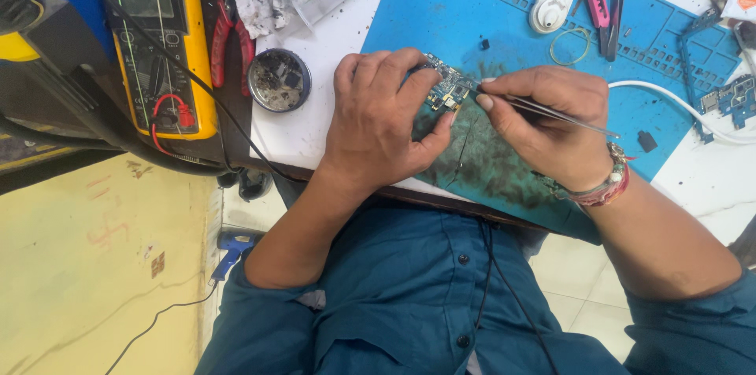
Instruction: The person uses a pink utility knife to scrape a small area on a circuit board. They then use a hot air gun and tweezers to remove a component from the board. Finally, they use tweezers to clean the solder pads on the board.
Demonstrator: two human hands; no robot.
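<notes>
I am pinning a small blue circuit board (pixel 447 88) with gold contacts down on the stained blue rubber work mat (pixel 504 20) with my left hand (pixel 378 119), the fingers curled over its left edge and the thumb pressed against its lower side. My right hand (pixel 543 127) is pinching a pair of thin steel tweezers (pixel 543 109) between thumb and forefinger, their tips touching the board's right edge. A yellow multimeter (pixel 157 36) and a round metal tin (pixel 279 79) are lying to the left, off the mat.
</notes>
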